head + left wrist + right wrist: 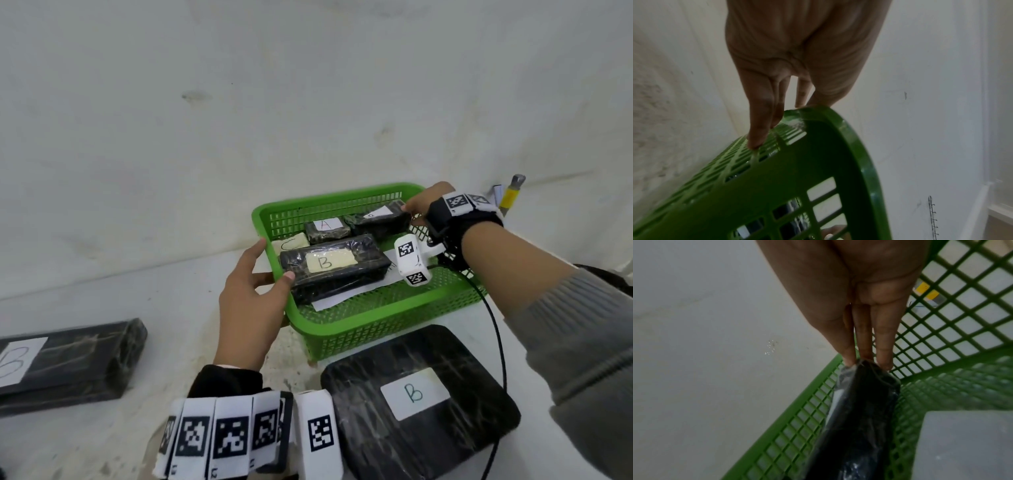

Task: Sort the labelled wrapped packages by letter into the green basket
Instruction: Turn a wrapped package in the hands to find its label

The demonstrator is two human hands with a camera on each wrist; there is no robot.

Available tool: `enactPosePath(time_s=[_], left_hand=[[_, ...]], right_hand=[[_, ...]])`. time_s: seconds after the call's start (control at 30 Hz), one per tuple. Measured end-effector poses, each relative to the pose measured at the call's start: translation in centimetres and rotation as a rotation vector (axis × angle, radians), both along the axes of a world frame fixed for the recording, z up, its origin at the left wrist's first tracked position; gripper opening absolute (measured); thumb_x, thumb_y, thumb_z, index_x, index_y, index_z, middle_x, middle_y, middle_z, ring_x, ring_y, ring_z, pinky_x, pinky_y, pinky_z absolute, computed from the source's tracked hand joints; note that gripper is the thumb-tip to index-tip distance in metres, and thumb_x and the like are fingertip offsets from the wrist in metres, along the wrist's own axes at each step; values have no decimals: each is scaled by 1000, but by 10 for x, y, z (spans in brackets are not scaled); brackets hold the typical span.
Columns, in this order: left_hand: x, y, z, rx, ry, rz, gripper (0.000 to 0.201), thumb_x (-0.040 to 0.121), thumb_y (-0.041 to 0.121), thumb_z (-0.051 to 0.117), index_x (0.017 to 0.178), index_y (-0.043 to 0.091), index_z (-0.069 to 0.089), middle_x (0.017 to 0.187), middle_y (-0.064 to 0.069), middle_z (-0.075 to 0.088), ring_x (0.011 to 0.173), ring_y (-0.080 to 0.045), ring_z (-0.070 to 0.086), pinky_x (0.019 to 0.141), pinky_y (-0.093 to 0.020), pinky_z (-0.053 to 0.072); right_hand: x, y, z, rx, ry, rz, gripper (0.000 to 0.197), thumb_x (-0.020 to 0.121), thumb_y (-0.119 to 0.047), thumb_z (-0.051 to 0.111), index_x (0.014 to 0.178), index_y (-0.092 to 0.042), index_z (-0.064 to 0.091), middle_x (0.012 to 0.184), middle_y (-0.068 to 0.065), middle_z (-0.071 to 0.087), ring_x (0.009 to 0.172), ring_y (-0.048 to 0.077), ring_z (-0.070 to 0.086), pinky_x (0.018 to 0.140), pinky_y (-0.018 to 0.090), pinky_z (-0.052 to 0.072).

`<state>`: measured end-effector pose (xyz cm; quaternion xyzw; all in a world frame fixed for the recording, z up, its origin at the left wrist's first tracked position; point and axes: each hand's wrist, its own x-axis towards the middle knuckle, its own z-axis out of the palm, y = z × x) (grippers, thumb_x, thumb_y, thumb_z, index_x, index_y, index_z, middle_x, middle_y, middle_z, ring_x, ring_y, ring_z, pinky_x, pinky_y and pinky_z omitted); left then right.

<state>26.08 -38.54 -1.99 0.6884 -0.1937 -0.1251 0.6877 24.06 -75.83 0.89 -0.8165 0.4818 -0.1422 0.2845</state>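
**Both hands at the basket, right hand on a rear package**

Green slotted plastic basket (376, 322) sits on the white surface, against the wall. Inside it: a long black film-wrapped package labelled B (334, 269) at front, a small black wrapped package labelled A (327, 230) behind it, a pale label marked C (291, 242) partly hidden at the left wall, and a black wrapped package at the back right (378, 219) whose label is too small to read.

Right hand (424, 205) pinches the end of that rear package, fingertips (849, 361) on the wrap. Left hand (251, 301) clasps the basket's left rim, thumb inside, fingers (760, 129) straight on the outer wall.

Outside: a flat black wrapped package labelled B (418, 401) just in front of the basket, another black B package (68, 359) cut off at the left edge. A yellow-and-grey object (512, 193) by the wall, unidentifiable.
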Motion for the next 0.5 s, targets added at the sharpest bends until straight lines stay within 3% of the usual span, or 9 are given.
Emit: enactPosePath(time_s=[0.1,0.17,0.23,0.3,0.37,0.43,0.5], left_hand=[[0,0,0,-11,0,1,54,93,14,66,136,41,49,112,-16,66,99,-32,68,71,-47,62],[0,0,0,-18,5,-3,54,93,14,66,136,42,50,112,-16,66,99,-31,68,71,-46,62],[0,0,0,-24,7,-4,54,93,14,66,136,41,49,112,-15,66,97,-31,69,70,-46,62],[-1,0,0,-27,10,-4,54,93,13,66,137,40,49,111,-15,66,96,-31,69,70,-46,62],[-1,1,1,-32,20,-3,55,93,12,66,137,39,49,110,-16,66,94,-32,69,71,-48,62],[-1,0,2,-34,26,-5,54,93,12,66,137,39,49,110,-16,66,94,-32,69,71,-47,62],[-2,0,3,-48,29,-3,53,93,12,66,136,39,49,110,-16,65,95,-31,69,69,-43,62]], right_hand=[[-5,2,-4,34,28,48,15,73,-22,71,84,-11,70,97,2,72,87,20,70,86,35,58],[-1,-17,-15,54,30,59,21,77,-25,71,94,-15,67,103,1,71,91,19,68,88,32,57],[1,-20,-17,26,26,38,23,73,-32,72,90,-15,73,100,0,75,90,18,71,86,34,58],[-3,-5,-8,147,-81,1,27,74,-20,77,96,-7,75,94,6,74,85,22,71,77,34,60],[-9,14,3,232,-150,12,34,84,-6,70,117,1,64,98,11,66,72,18,68,59,22,57],[-15,22,11,237,-159,25,37,90,-2,62,126,1,57,105,12,63,57,11,67,48,16,51],[-17,25,19,263,-217,7,39,91,-2,60,130,3,55,118,17,64,62,13,65,46,16,51]])
